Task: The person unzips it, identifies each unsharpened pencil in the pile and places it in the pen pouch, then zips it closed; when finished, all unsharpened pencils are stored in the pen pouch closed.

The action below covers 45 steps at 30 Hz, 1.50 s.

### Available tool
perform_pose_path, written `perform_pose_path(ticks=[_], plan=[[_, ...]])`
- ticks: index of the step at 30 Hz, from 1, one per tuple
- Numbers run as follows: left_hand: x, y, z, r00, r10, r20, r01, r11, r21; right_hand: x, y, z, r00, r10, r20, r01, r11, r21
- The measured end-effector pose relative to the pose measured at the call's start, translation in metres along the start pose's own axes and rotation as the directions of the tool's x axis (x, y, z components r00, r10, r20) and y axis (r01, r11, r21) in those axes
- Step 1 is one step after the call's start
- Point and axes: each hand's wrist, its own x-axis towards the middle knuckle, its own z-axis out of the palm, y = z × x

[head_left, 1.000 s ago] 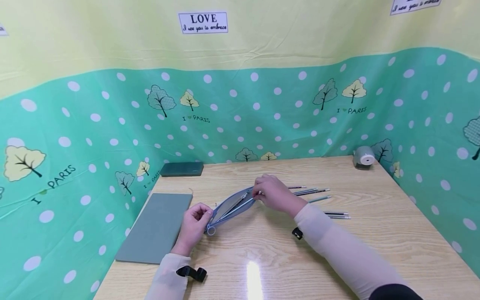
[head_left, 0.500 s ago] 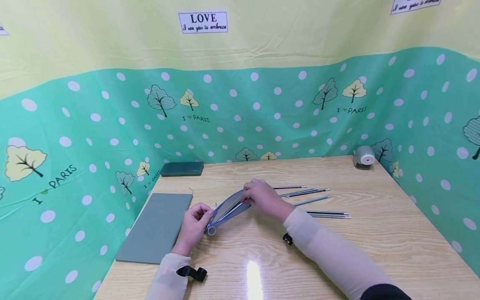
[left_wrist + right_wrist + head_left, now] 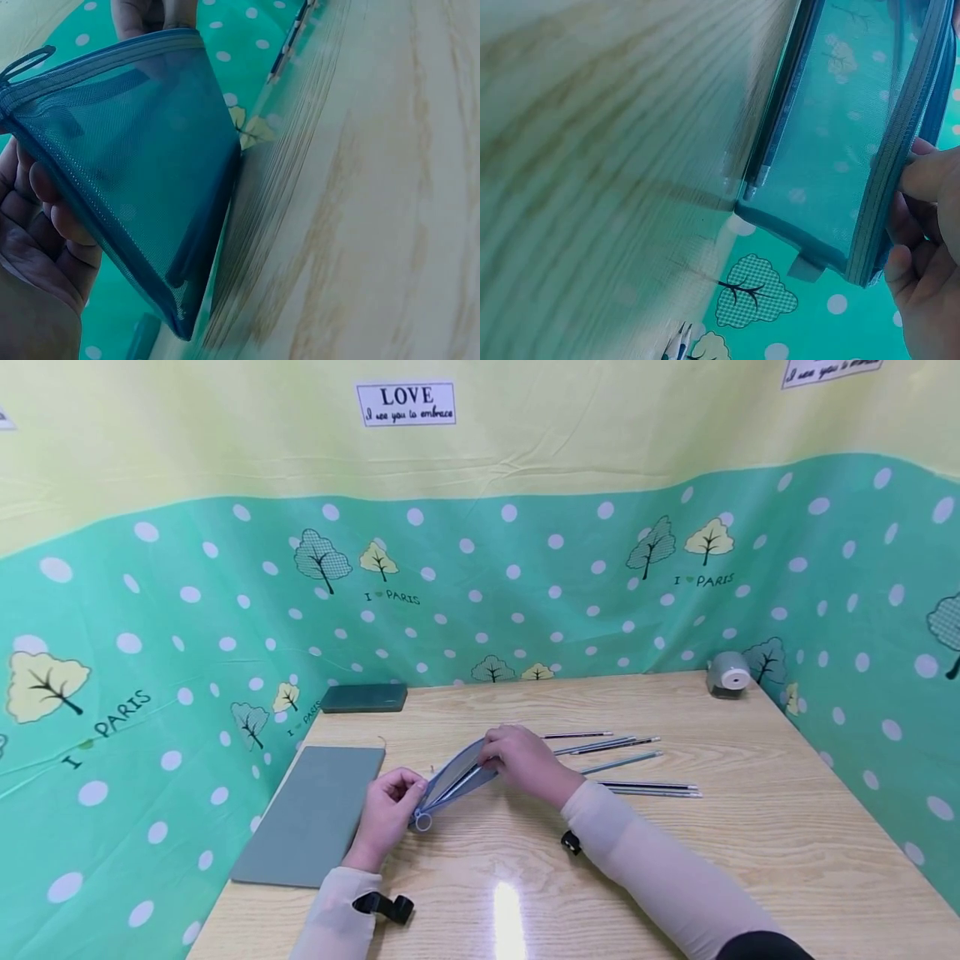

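A blue mesh zip pouch (image 3: 459, 778), its top gaping, is raised at a slant between both hands, with pencils (image 3: 776, 127) lying along its lower side. At its near end, beside a ring pull (image 3: 423, 822), my left hand (image 3: 388, 810) pinches the zipper edge. My right hand (image 3: 525, 764) is at the far part of the mouth, fingers curled around a pencil (image 3: 463, 780) that slants into the pouch; its fingertips are partly hidden by the zipper edge. In the left wrist view the mesh (image 3: 150, 142) hangs between the hands.
Several loose pencils (image 3: 618, 745) lie on the wooden table right of the pouch, some under the right forearm. A grey board (image 3: 311, 814) lies at left, a dark green case (image 3: 364, 697) at the back left, a pencil sharpener (image 3: 727, 675) at the back right. Patterned cloth surrounds the table.
The right hand has moved left and slightly down along the pouch mouth, sliding the pencil further in. The left hand and its end of the pouch have stayed in place.
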Motion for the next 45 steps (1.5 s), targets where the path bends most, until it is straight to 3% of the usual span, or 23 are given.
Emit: perform_pose_path(ticks=[20,27,30,45], plan=[[0.0,0.001,0.001,1.0,-0.016,0.0,0.016,1.0,-0.016,-0.003,0.003,-0.005,0.999,0.05,0.013,-0.051,0.997,0.05],[0.0,0.001,0.001,1.0,-0.012,-0.001,0.012,1.0,-0.013,-0.009,0.002,-0.014,0.994,0.101,0.036,-0.104,0.989,0.107],[0.0,0.001,0.001,1.0,-0.015,-0.001,0.015,1.0,-0.019,-0.014,0.001,-0.023,0.992,0.119,0.032,-0.122,0.984,0.133],[0.0,0.0,-0.001,0.999,-0.034,0.008,0.034,0.999,-0.006,-0.062,0.022,-0.067,0.984,0.174,-0.025,-0.173,0.984,0.045]])
